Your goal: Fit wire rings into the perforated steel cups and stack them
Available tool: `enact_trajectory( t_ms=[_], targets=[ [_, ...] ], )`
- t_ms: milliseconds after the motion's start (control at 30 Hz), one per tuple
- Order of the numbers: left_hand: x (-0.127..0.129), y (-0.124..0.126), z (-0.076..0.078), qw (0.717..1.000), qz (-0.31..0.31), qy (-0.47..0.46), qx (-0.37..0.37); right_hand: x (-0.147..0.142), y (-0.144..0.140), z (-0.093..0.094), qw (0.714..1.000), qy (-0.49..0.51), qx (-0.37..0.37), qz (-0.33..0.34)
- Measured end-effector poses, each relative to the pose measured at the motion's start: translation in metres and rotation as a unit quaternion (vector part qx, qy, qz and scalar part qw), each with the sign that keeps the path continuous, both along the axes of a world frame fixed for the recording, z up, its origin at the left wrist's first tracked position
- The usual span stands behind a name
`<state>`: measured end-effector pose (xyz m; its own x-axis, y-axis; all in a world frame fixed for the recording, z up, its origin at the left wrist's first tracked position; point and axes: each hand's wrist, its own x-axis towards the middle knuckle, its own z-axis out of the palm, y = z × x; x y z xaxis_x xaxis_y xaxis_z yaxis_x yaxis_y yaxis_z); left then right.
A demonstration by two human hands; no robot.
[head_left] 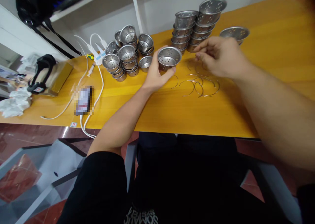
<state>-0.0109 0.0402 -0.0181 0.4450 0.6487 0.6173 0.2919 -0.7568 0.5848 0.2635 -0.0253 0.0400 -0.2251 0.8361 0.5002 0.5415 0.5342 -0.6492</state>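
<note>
At nine o'clock from the silver, round, perforated metal cup, far to the left, a black plastic headset lies on a brown cardboard box. At eight o'clock, a dark rectangular phone (its screen pixelated) rests on the yellow-orange wooden table, a white cable at its lower end. Back at nine o'clock comes a white plastic power strip with plugs in it, and then, nearer the cup, a cluster of short stacks of silver perforated metal cups.

The bare left hand grasps the cup itself, thumb across the near side and fingers behind; the cup is raised above the table, its open mouth upward. Thin, curved metal wire rings lie loosely overlapping at four o'clock, and two tall stacks of matching cups stand close together at one o'clock. At three o'clock the bare right hand hangs over the table, thumb and fingertips drawn together; whether they pinch anything, I cannot tell. Beyond it, at two o'clock, stands a lone silver metal cup, partly hidden by that hand.
</note>
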Motion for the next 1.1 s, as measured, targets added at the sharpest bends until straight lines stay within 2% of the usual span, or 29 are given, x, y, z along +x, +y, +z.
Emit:
enact_trajectory(
  t_ms=[100,267,400,600,733,900,1100],
  targets=[
    [0.001,-0.002,0.000,1.000,-0.007,-0.004,0.002,0.001,0.000,0.001,1.000,0.002,0.010,-0.003],
    [0.000,-0.014,0.009,0.999,0.021,-0.019,-0.028,-0.002,-0.003,0.008,0.998,0.042,0.030,-0.020],
    [-0.001,-0.017,0.011,0.999,0.008,-0.015,-0.050,-0.004,-0.002,0.009,0.997,0.073,0.011,-0.040],
    [0.000,-0.014,0.011,0.998,0.014,-0.021,-0.049,-0.006,0.001,0.003,0.995,0.099,0.007,0.002],
    [0.003,-0.014,0.009,0.999,-0.002,-0.011,-0.041,-0.010,-0.002,0.010,0.992,0.127,0.002,0.020],
    [0.008,-0.023,0.008,0.998,-0.015,0.011,-0.058,-0.024,-0.013,0.022,0.985,0.164,-0.042,0.039],
    [0.015,-0.029,0.003,0.996,-0.054,0.036,-0.053,-0.042,-0.028,0.023,0.985,0.153,-0.067,0.039]
  ],
)
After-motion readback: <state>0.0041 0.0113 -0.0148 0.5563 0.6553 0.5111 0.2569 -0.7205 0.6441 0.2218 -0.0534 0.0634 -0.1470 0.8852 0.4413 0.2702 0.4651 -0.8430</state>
